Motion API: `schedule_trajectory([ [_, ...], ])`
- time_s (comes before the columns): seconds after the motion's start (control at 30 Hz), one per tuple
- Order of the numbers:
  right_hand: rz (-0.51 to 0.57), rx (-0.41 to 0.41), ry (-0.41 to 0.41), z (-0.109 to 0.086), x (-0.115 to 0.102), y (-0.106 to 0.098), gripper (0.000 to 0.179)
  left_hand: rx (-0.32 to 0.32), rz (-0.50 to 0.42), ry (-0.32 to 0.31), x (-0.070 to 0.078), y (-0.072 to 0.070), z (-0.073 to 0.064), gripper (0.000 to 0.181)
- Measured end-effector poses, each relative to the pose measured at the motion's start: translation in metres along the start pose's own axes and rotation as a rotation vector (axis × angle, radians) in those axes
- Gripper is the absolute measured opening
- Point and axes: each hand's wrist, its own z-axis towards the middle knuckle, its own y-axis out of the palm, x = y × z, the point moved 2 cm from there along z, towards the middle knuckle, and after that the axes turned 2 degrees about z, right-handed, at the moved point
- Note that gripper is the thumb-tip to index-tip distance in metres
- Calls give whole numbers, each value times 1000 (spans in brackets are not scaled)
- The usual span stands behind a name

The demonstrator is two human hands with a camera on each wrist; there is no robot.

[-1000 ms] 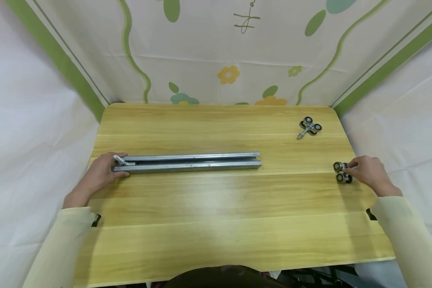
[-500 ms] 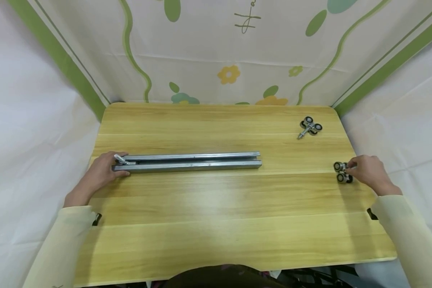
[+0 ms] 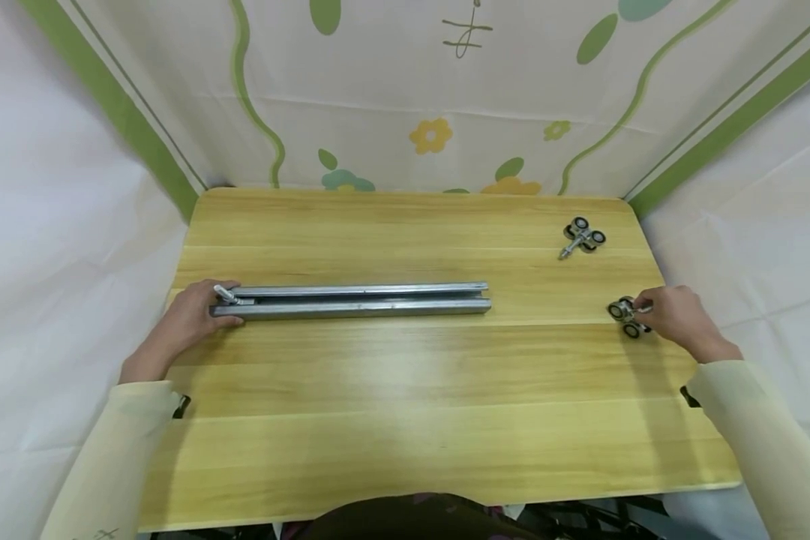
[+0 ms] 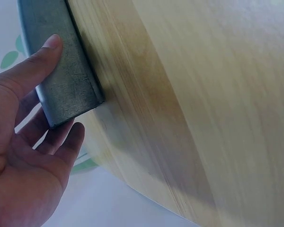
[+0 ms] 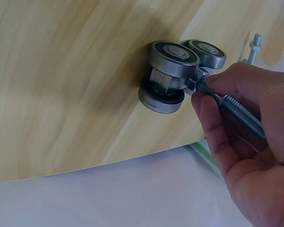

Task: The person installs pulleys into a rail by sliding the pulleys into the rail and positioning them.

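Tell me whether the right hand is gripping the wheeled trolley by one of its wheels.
No, the right hand pinches the wheeled trolley by its threaded bolt.

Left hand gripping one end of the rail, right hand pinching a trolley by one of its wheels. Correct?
Not by a wheel: the right hand pinches the trolley by its threaded rod, per the right wrist view. The left hand does grip one end of the rail.
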Motion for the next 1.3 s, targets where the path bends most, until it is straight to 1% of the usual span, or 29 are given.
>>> schedule_trajectory([
  [0.27,-12,-8,-102,13,-20,-1,11,-7,10,-10,-1,-4,2,69],
  [0.4,-14,7,-142,17,-33,-2,12,-1,7,-8,0,-4,2,68],
  [0.53,-30,7,-167,20,-49,-4,13,2,3,-7,1,-2,0,66],
  [0.7,-12,-64,-183,24,-65,-5,16,-10,6,-11,1,0,0,66],
  [0.77,-5,-76,-197,26,-71,-4,18,-16,6,-17,1,0,0,66],
  [0.97,-1,-42,-265,32,-90,-3,20,-27,10,-27,-1,0,0,67],
  [1.2,14,-55,-306,39,-109,-2,19,-3,11,-11,0,0,0,66],
  [1.3,6,-62,-320,42,-118,-1,20,-3,11,-13,0,0,-1,66],
])
